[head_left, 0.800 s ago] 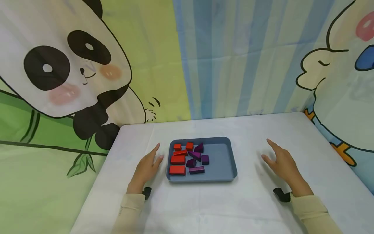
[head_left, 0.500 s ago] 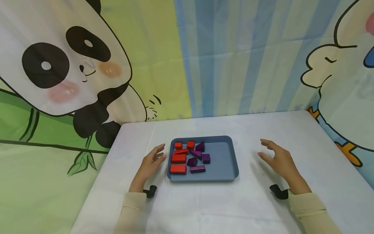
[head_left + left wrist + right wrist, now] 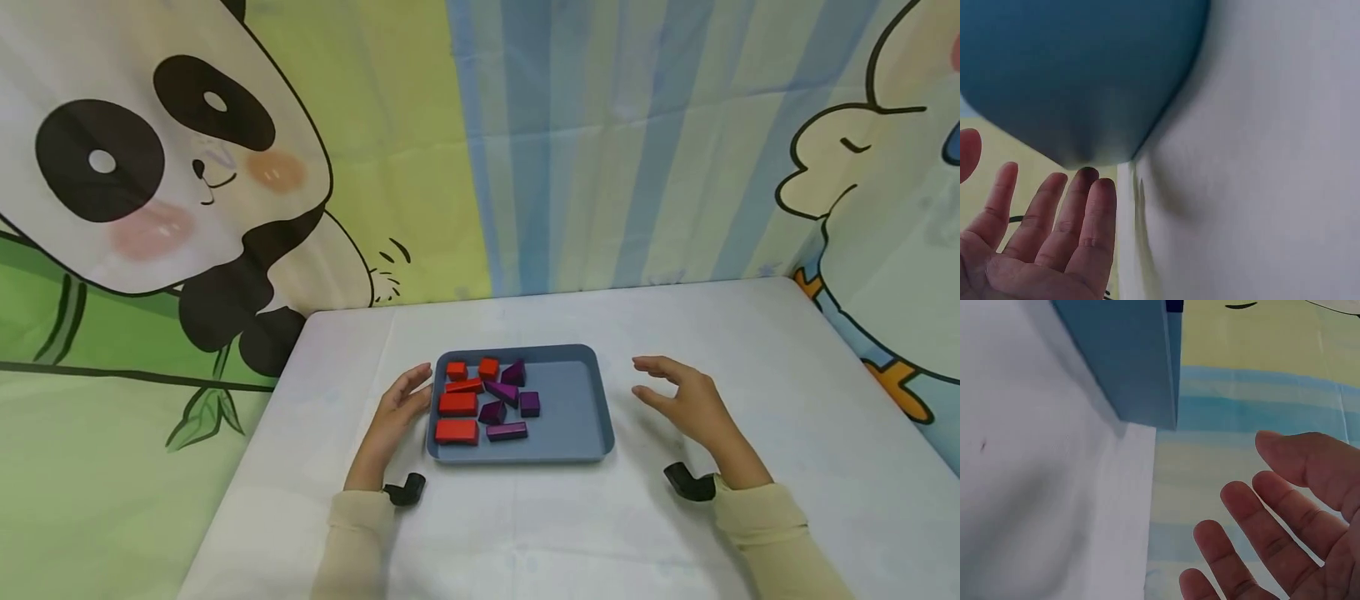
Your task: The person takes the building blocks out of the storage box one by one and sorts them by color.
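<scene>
A blue-grey tray (image 3: 572, 417) lies on the white table, its left part filled with several red blocks (image 3: 457, 405) and, beside them, several purple blocks (image 3: 529, 404). My left hand (image 3: 392, 419) is at the tray's left side, fingertips right at the rim, fingers loosely extended. In the left wrist view the tray's outer wall (image 3: 1085, 87) fills the top, above the spread fingers (image 3: 1094, 219). To the right of the tray my right hand (image 3: 690, 408) is held apart from it, thumb and fingers parted and holding nothing. The right wrist view shows the tray's side (image 3: 1129, 362) beyond the fingertips.
The white tablecloth (image 3: 517, 533) spreads around the tray. Behind the table hangs a printed curtain (image 3: 570, 150) with a panda and stripes. A black wrist mount (image 3: 405, 490) sits below the left hand, and another black mount (image 3: 688, 483) below the right.
Both hands have moved inward toward the tray: the left hand rightward to its left rim, the right hand leftward. The tray and blocks stay in place.
</scene>
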Available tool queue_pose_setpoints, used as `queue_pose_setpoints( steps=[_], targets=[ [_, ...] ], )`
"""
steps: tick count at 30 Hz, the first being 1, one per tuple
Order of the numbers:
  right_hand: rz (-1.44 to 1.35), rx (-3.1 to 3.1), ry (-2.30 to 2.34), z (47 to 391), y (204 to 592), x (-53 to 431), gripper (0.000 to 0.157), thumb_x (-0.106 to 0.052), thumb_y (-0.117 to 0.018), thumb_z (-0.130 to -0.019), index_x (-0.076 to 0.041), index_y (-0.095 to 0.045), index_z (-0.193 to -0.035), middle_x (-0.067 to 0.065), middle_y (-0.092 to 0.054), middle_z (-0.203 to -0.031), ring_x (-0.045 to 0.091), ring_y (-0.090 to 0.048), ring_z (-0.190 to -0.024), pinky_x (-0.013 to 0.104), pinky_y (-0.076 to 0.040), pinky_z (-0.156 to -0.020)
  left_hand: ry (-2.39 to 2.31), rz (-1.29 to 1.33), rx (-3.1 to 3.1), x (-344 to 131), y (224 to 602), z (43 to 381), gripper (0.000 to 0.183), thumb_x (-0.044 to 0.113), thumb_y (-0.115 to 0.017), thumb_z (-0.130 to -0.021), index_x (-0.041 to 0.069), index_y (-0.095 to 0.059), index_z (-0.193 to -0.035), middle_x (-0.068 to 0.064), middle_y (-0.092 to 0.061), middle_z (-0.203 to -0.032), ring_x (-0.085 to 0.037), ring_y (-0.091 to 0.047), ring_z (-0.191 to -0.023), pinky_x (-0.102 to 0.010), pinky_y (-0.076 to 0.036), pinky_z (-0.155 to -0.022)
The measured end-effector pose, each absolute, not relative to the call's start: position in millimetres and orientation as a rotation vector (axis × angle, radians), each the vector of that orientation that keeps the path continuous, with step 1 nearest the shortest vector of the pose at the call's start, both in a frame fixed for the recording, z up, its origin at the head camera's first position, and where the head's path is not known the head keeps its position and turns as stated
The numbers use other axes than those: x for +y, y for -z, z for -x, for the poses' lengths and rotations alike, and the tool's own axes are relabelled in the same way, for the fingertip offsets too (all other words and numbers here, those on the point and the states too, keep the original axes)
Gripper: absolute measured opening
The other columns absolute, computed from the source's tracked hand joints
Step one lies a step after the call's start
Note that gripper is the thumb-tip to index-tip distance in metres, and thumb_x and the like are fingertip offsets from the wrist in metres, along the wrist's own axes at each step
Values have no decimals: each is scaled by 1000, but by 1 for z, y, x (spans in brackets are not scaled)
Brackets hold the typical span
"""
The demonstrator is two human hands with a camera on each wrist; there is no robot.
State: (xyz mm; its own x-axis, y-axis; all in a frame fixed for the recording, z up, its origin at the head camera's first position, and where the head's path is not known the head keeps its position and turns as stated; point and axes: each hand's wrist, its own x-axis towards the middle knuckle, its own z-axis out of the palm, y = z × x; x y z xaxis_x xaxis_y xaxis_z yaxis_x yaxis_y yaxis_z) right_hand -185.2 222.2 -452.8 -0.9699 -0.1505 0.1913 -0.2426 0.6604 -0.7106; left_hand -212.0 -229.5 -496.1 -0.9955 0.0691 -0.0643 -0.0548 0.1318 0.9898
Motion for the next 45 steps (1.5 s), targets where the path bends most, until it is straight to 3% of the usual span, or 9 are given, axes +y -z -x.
queue_pose_setpoints(
  steps=[12,16,22,27,34,41,45],
  targets=[
    [-406,-2683,-1536,195,448,182,45,-4,-76,-99,4,-65,-142,25,-66,-143,47,-62,-134,56,-50,-112,-2239,16,1984,-225,507,214,62,4,-56,-108,-3,-34,-166,-19,-27,-176,-35,-30,-162,-15,-48,-103],
    [-438,-2646,-1674,198,451,167,43,-1,-74,-100,7,-65,-141,27,-65,-143,48,-62,-133,54,-51,-112,-2300,29,1887,-225,515,215,62,1,-54,-108,-3,-33,-166,-18,-27,-176,-31,-25,-164,-17,-45,-109],
    [-485,-2606,-1828,204,455,147,40,0,-72,-101,9,-65,-140,29,-64,-143,50,-61,-132,55,-50,-113,-2283,30,1880,-222,523,217,63,-2,-58,-105,-3,-38,-165,-17,-30,-175,-30,-25,-164,-28,-36,-124],
    [-527,-2604,-1880,209,462,133,40,-1,-71,-102,11,-63,-139,30,-64,-143,51,-60,-134,56,-52,-111,-2227,30,1921,-221,527,217,68,-8,-59,-99,1,-41,-165,-16,-30,-176,-31,-25,-164,-38,-29,-127],
    [-508,-2617,-2001,211,475,119,41,-2,-72,-101,12,-64,-139,28,-64,-144,48,-60,-133,44,-56,-106,-2214,9,1952,-223,529,215,70,-11,-58,-95,0,-44,-163,-18,-31,-175,-37,-26,-163,-28,-39,-120],
    [-541,-2682,-2053,216,487,107,51,1,-78,-95,15,-60,-141,33,-60,-147,51,-58,-134,57,-51,-112,-2228,12,1936,-225,530,216,70,-11,-59,-95,0,-45,-163,-18,-31,-175,-37,-28,-162,-30,-40,-121],
    [-510,-2712,-2001,218,493,101,52,7,-81,-90,15,-63,-138,34,-61,-144,50,-61,-131,56,-53,-110,-2243,23,1913,-227,531,216,70,-11,-59,-95,0,-44,-163,-18,-31,-175,-36,-28,-162,-22,-43,-116]
  ],
)
